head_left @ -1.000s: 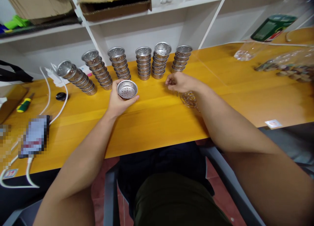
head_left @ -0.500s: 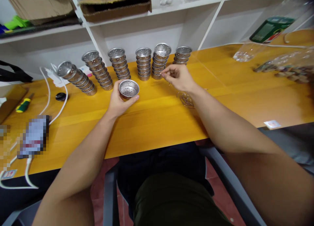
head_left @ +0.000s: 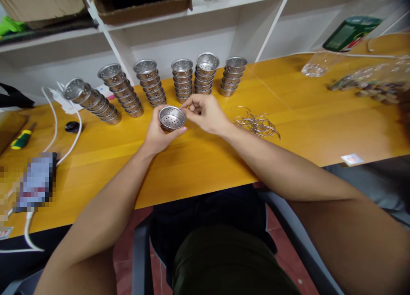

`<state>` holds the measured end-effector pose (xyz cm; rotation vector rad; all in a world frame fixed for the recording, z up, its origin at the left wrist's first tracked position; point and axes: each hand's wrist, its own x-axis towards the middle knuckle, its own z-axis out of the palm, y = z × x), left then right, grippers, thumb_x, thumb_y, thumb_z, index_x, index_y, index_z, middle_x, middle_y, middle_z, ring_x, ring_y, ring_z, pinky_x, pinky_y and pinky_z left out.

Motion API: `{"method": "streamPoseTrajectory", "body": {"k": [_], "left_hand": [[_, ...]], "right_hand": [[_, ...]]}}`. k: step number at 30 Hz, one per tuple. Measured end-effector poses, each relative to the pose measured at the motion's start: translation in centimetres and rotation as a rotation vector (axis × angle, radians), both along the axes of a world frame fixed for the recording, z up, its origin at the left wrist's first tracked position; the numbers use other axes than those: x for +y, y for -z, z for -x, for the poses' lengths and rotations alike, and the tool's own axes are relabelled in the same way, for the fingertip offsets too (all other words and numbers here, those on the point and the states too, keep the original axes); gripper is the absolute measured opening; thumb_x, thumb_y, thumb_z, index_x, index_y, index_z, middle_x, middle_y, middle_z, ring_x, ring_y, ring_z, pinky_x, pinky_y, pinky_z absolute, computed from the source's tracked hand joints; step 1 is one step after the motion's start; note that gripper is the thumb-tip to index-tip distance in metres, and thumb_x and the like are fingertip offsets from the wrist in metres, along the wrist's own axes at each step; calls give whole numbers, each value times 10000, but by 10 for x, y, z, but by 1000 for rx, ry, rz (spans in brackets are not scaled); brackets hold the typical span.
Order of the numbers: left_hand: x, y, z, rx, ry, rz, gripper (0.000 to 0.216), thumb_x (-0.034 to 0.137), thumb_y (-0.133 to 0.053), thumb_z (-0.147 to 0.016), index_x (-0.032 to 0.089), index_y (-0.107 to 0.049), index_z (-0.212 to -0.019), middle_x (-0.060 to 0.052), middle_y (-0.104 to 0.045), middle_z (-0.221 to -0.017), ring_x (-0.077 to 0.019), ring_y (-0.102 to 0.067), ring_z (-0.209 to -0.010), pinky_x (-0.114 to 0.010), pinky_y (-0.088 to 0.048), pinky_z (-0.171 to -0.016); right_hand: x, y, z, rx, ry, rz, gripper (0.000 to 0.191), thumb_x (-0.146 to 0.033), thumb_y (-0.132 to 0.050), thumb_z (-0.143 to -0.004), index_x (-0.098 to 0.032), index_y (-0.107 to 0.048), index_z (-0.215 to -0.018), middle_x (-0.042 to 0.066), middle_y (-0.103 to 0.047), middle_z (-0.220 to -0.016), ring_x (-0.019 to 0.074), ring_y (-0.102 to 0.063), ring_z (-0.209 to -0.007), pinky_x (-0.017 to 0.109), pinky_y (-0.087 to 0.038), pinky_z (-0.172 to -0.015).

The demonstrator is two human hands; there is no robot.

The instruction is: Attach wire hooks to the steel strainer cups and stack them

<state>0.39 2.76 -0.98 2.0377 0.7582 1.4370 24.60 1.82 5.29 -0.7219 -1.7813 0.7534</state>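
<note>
A small perforated metal cup (head_left: 172,121) sits tilted in my left hand (head_left: 156,135), whose fingers and thumb wrap round its side. The open mouth faces up and shows holes in its bottom. My right hand (head_left: 205,111) is closed in a pinch at the cup's right rim, on what looks like a thin metal wire, mostly hidden by the fingers. To the right of that hand lies a loose pile of curved metal wires (head_left: 258,125). Behind both hands stand several stacks of the same cups (head_left: 182,79), some leaning.
At left on the table (head_left: 205,167) are a screwdriver (head_left: 22,139), a round black cap (head_left: 72,127), white cables and a blurred-out device (head_left: 36,179). A clear plastic bottle (head_left: 339,47) and a bag of small pieces (head_left: 378,88) lie at right. White shelves (head_left: 192,34) rise behind.
My right hand has moved left and toward me, from beside the stacks to the rim of the held cup. More of the wire pile shows. My left hand keeps the cup.
</note>
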Motion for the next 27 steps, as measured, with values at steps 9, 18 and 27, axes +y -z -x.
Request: {"method": "streamPoseTrajectory", "body": {"k": [9,18,27], "left_hand": [[-7,-7,-6,32,10,-15,1001,884,-1077,-870,289,-594,-1515,-90,-756,-1390,-273,-852,-1208,-408,-741,-1031],[-23,-20,-14,70,-141,29,993,974,-1025,-836,236,-699,-1413,-82,-820,-1272,-246,-844,-1065,-378,-703,-908],[-25,-32,-8,1,-88,217,953,1032,-993,-805,194,-795,-1214,-95,-887,-1108,-246,-835,-963,-384,-720,-849]], "right_hand": [[0,2,6,-22,53,67,77,-197,-781,-1051,-194,-744,-983,-82,-535,-698,114,-431,-625,300,-342,-649],[-3,5,16,40,82,65,186,-105,-770,-979,-201,-752,-1137,-114,-491,-676,122,-458,-622,296,-370,-679],[-3,-6,-4,105,-369,181,372,-533,-936,-1073,-183,-810,-1087,-10,-738,-823,114,-594,-653,259,-466,-606]]}}
